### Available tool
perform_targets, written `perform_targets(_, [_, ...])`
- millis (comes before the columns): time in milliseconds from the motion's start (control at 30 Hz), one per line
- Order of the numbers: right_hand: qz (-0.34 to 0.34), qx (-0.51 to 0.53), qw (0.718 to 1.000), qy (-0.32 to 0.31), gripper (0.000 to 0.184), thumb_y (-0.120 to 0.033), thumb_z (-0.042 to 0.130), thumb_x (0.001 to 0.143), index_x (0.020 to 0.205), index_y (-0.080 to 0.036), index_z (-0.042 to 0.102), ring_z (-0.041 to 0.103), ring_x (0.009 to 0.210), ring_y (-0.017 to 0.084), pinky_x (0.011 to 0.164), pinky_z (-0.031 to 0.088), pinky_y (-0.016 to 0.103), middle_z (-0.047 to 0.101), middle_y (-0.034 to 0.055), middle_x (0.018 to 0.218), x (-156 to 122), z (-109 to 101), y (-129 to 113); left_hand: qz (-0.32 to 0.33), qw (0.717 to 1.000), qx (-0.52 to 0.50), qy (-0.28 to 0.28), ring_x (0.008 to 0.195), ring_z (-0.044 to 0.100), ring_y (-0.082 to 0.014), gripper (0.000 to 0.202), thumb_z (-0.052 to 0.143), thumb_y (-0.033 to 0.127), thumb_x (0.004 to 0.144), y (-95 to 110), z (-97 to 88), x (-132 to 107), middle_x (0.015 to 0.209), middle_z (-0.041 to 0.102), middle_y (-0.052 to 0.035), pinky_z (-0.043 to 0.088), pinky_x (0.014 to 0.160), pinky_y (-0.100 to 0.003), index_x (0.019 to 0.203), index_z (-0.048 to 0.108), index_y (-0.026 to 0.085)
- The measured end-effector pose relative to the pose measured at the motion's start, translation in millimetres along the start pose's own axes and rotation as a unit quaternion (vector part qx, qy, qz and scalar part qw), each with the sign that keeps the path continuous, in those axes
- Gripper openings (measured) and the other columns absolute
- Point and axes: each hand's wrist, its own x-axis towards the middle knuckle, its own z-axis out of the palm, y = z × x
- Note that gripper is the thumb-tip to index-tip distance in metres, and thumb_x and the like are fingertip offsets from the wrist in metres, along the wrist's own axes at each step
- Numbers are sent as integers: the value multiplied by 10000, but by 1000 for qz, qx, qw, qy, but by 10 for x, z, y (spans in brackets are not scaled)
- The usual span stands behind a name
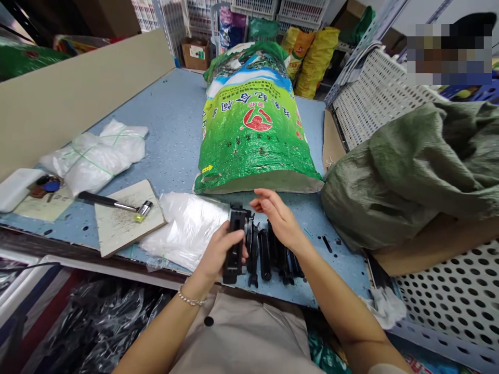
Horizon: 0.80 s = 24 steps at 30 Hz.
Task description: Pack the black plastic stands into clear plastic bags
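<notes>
My left hand (224, 249) is wrapped round a long black plastic part (234, 246), held upright over the table's front edge. To its right, my right hand (278, 218) is raised with its fingers stretched out and nothing in them. Below that hand lies a row of several similar black plastic parts (265, 254), partly covered by my wrist. A stack of clear plastic bags (191, 223) rests just left of my left hand. Beyond both hands lies a large green woven sack (253, 140), its open mouth facing me.
On the left, a small hammer (117, 203) lies across a pale board (128, 228), with a tied bundle of clear bags (91, 156) behind. A dark green sack (421, 166) bulges over the right edge beside a white perforated basket (456, 296). Plastic-wrapped black items (105, 322) sit below.
</notes>
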Motion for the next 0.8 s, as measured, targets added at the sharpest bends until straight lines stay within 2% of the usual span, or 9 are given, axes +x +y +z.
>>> perform_targets(133, [-143,-232,962,-21,391,-499,430,954,1139,-185,570,562,944,240,842,448,389,632,120,1026,-51,-81,24,-98,980,-155,-74,456,516,-92,334,667,433,733,63,-53,-9,658,574,7,403,403,-200,898,629,146])
perform_targets(200, [-174,-286,942,-41,394,-503,390,965,1048,-176,594,551,895,242,799,445,381,635,128,967,-29,-60,65,-145,970,-165,-104,438,499,-83,337,656,467,732,47,-41,-14,628,578,-10,377,379,-187,764,624,134])
perform_targets(267, [-162,-284,944,-50,419,-521,343,974,952,-181,586,542,829,225,743,437,354,627,109,886,11,-25,106,-158,970,-145,-114,423,491,-87,378,631,504,745,17,-9,-8,575,570,-19,369,376,-187,702,613,128])
perform_targets(433, [-6,-114,986,-118,470,-494,181,1014,804,-204,485,485,584,131,575,388,243,517,-23,637,-43,60,45,-50,989,-138,2,494,524,-90,319,702,429,711,18,12,70,589,561,15,404,458,-189,786,624,128])
perform_targets(500, [-43,-132,978,-156,455,-502,229,1009,820,-197,508,507,626,130,601,394,244,559,-7,693,-178,128,-21,-33,984,-175,25,511,514,-80,370,719,406,699,41,-19,100,623,561,31,396,472,-182,932,637,131])
perform_targets(567, [-147,-215,951,-166,414,-505,324,990,869,-184,555,539,727,159,647,403,268,619,48,821,-343,241,-49,-47,977,-205,25,507,501,-73,446,724,395,696,38,-36,121,651,568,36,390,474,-181,1045,624,135])
perform_targets(667, [-262,-308,909,-104,399,-427,336,999,845,-162,591,540,735,183,644,401,289,632,87,811,-543,420,14,-80,971,-226,21,510,496,-70,453,726,408,690,-48,0,127,692,590,21,397,486,-186,1035,624,132])
perform_targets(733, [-267,-313,909,-68,407,-359,311,1009,781,-167,588,530,667,166,614,396,281,617,63,726,-629,449,92,-79,977,-195,40,496,486,-72,416,718,448,696,-138,34,105,645,576,23,388,477,-189,944,635,125])
perform_targets(800, [-218,-309,924,-52,399,-332,315,1011,768,-177,591,539,656,157,627,416,281,619,47,711,-716,367,170,-54,987,-134,65,477,478,-79,395,706,484,712,-219,28,60,578,550,31,367,454,-189,869,630,130])
